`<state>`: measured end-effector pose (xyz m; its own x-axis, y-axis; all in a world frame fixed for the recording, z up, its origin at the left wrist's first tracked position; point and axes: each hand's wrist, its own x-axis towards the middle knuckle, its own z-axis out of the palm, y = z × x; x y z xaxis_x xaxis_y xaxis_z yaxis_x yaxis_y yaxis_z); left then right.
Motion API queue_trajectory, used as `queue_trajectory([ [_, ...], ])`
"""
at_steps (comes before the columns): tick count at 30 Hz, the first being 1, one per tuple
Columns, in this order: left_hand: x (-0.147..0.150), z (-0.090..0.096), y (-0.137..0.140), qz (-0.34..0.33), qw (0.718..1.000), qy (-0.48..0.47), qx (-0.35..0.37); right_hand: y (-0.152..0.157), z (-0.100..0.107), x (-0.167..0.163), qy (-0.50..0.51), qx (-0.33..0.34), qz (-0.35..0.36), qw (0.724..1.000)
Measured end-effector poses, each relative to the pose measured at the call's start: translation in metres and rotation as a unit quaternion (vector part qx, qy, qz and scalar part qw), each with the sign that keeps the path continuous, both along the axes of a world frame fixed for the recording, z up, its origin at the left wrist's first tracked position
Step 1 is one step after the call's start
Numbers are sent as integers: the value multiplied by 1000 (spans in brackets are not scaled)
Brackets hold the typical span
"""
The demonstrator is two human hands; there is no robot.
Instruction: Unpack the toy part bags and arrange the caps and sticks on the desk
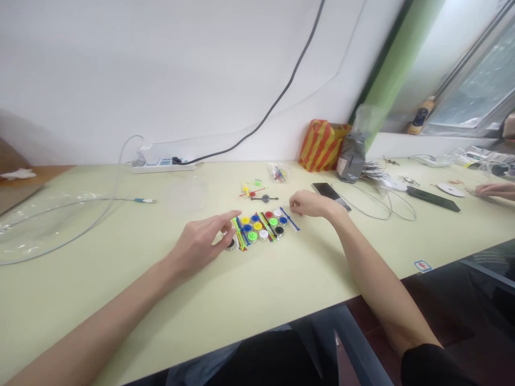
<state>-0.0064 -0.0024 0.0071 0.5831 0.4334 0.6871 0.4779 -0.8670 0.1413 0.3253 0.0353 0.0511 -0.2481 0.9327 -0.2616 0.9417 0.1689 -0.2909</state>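
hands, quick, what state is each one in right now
Left hand: open, thumb and index finger apart at the colored sticks.
Right hand: fingers curled near the blue stick; whether holding anything cannot be told.

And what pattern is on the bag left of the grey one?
The bag has red and yellow stripes, shown in the head view.

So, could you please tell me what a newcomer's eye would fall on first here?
Probably the bright discs between the left hand and right hand on the pale table. Then perhaps the striped bag at the table's back, and the dark cable slanting down the wall.
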Motion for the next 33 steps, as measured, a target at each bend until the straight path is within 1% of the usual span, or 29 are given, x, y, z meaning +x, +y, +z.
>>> queue_trajectory([
  [2, 0, 0, 0, 0, 1000, -1, 1, 1, -1, 0, -6, -14, 4, 1000],
  [8, 2, 0, 0, 4, 1000, -4, 10, 3, -6, -3, 12, -21, 29, 999],
  [14, 2, 1, -2, -9, 1000, 3, 11, 6, -10, 2, 22, -43, 38, 998],
  [16, 2, 1, -2, -9, 1000, 3, 10, 6, -12, 4, 14, -40, 40, 998],
  [18, 2, 1, -2, -7, 1000, 3, 7, 8, -15, 3, 7, 2, 27, 1000],
  [20, 2, 0, -2, -4, 1000, 4, 1, 11, -21, -2, 16, 90, -7, 996],
  [22, 1, 0, -2, -5, 1000, 5, -5, 18, -30, -10, 53, 178, -41, 982],
  [23, 2, 0, -2, -5, 1000, 4, -7, 22, -35, -16, 77, 205, -49, 975],
  [25, 2, -1, -2, -6, 1000, 2, -7, 31, -44, -26, 117, 224, -43, 967],
  [28, 1, -1, -2, -5, 1000, 6, -9, 44, -54, -38, 138, 224, -9, 965],
  [31, 0, -2, -1, -4, 1000, 10, -11, 50, -55, -40, 146, 216, 4, 965],
  [33, 0, -2, -1, -4, 1000, 8, -11, 46, -50, -39, 159, 222, 8, 962],
])
